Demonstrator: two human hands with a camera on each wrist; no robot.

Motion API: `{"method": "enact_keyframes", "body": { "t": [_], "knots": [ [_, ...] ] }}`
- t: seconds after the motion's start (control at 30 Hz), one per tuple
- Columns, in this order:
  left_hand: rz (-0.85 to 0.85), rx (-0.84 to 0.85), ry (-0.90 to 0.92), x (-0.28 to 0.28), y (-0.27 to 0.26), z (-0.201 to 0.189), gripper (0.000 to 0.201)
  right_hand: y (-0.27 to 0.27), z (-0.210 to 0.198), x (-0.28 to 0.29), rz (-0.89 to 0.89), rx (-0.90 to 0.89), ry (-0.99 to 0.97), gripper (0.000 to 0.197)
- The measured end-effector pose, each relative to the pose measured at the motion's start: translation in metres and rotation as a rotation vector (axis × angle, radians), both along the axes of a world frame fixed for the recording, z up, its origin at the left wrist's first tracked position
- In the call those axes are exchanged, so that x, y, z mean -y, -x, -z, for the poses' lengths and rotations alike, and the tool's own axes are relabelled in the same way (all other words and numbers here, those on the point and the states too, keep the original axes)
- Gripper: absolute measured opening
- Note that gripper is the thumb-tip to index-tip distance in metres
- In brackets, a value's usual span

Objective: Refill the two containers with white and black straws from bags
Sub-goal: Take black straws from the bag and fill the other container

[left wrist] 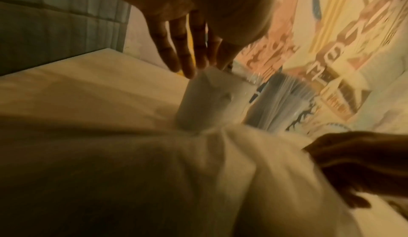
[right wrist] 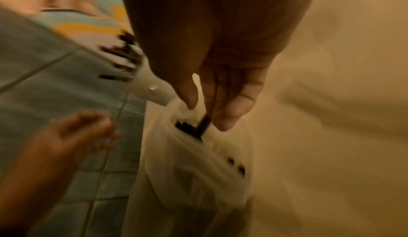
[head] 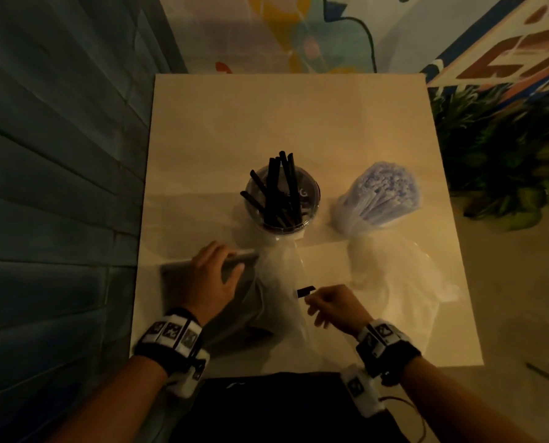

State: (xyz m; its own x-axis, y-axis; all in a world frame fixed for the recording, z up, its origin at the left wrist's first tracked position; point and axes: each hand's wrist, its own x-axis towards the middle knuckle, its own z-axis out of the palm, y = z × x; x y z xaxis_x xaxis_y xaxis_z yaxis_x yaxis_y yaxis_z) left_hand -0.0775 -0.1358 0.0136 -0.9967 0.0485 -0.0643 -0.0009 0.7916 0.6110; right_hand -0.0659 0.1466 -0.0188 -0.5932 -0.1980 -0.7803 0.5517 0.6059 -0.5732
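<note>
A clear cup (head: 312,199) at the table's middle holds several black straws (head: 282,187). To its right a bundle of white straws (head: 382,192) stands upright in clear plastic, also visible as the white straws (left wrist: 284,104) in the left wrist view. My left hand (head: 215,273) lies on a dark bag of black straws (head: 183,282), with its fingers (left wrist: 183,53) stretched out straight. My right hand (head: 314,297) pinches one black straw (head: 305,291) between thumb and finger. The right wrist view shows that straw (right wrist: 204,124) at the bag's mouth (right wrist: 194,171).
Loose clear plastic (head: 394,273) is heaped at the table's right front. A padded blue wall (head: 58,187) runs along the left edge. Green plants (head: 497,155) stand past the right edge. The far half of the beige table (head: 282,116) is bare.
</note>
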Motion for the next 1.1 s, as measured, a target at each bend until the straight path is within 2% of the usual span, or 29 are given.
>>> {"method": "enact_keyframes", "body": {
  "t": [0.1,0.17,0.23,0.33,0.43,0.5,0.6,0.67,0.77,0.93,1.0,1.1],
  "knots": [
    [-0.006,0.436,0.206,0.017,-0.028,0.031,0.083,-0.006,0.011,0.023,0.086,0.107,0.040,0.027],
    [0.025,0.564,0.287,0.020,-0.040,0.044,0.098,-0.006,0.021,0.040,0.185,0.157,0.047,0.017],
    [0.022,0.571,0.316,0.015,-0.044,0.049,0.099,-0.003,0.031,0.057,0.235,0.140,0.048,0.011],
    [0.020,0.593,0.324,0.005,-0.042,0.048,0.098,0.000,0.056,0.073,0.265,0.139,0.041,0.023],
    [0.014,0.611,0.308,0.004,-0.040,0.049,0.098,0.000,0.043,0.081,0.334,0.146,0.058,0.027],
    [0.012,0.606,0.285,0.005,-0.041,0.050,0.100,-0.002,0.036,0.077,0.455,0.161,0.103,0.028],
    [0.027,0.605,0.280,0.006,-0.043,0.050,0.102,0.002,0.024,0.067,0.699,0.169,0.165,0.018],
    [0.033,0.610,0.287,0.006,-0.043,0.050,0.102,0.005,0.021,0.061,0.788,0.184,0.214,0.013],
    [0.037,0.612,0.295,0.004,-0.044,0.052,0.104,0.004,0.022,0.063,0.810,0.260,0.248,0.019],
    [0.046,0.617,0.301,0.005,-0.045,0.056,0.104,0.001,0.020,0.083,0.680,0.274,0.194,0.015],
    [0.049,0.618,0.295,0.006,-0.044,0.056,0.104,0.006,0.019,0.083,0.728,0.230,0.192,0.014],
    [0.059,0.619,0.311,0.006,-0.045,0.055,0.103,0.013,0.019,0.075,0.894,0.182,0.186,0.014]
  ]
}}
